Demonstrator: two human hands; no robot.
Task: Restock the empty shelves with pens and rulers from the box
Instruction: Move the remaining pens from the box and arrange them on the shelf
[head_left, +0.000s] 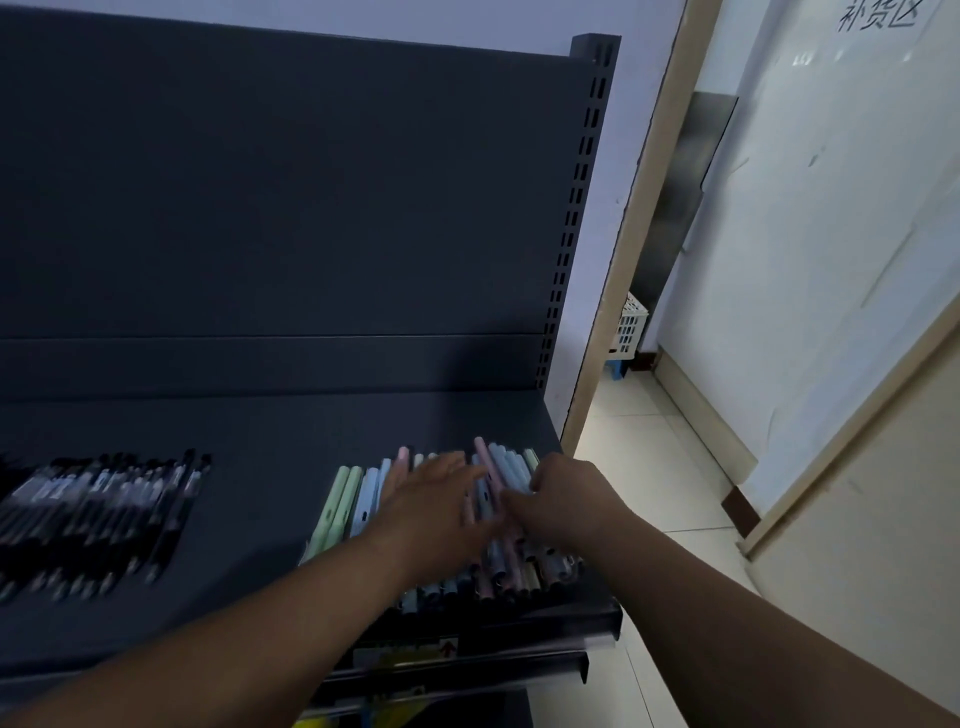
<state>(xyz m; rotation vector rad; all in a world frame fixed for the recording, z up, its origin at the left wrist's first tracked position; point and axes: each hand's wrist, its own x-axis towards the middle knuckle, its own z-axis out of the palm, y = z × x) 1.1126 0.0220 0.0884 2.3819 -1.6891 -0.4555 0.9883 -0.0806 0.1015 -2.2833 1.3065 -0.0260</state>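
Note:
A row of pastel pens (343, 504), green, blue and pink, lies on the dark shelf (260, 436) at its right end. My left hand (431, 499) lies flat on the pens with straight fingers. My right hand (561, 499) rests on the right part of the row with curled fingers; whether it grips a pen is blurred. One pink pen (485, 462) sticks out between the two hands. A second batch of black pens (98, 514) lies at the shelf's left. No box or rulers are in view.
The shelf's dark back panel (285, 208) rises behind, with a slotted upright (576, 208) at its right. A lower shelf edge (467, 670) juts out below. To the right are a tiled floor (649, 467), a door frame and a white basket (631, 325).

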